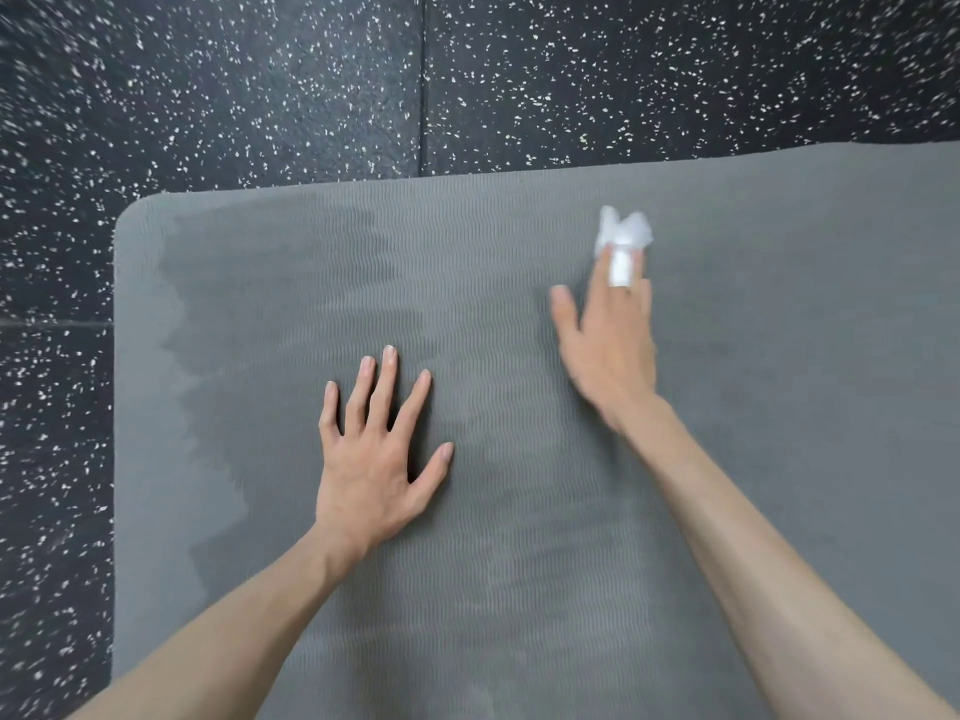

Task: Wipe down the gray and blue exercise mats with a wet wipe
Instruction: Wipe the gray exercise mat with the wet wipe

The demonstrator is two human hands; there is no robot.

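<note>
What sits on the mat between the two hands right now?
Nothing: in the head view, only bare gray mat lies between the flat left hand and the right hand holding the wet wipe.

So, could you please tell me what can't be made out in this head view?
- Blue mat: not in view.
- Gray mat: right and near ends cut off by the frame.
- Right hand: motion-blurred, so its grip on the wet wipe is unclear.
- Mat under the flat left hand: hidden.
</note>
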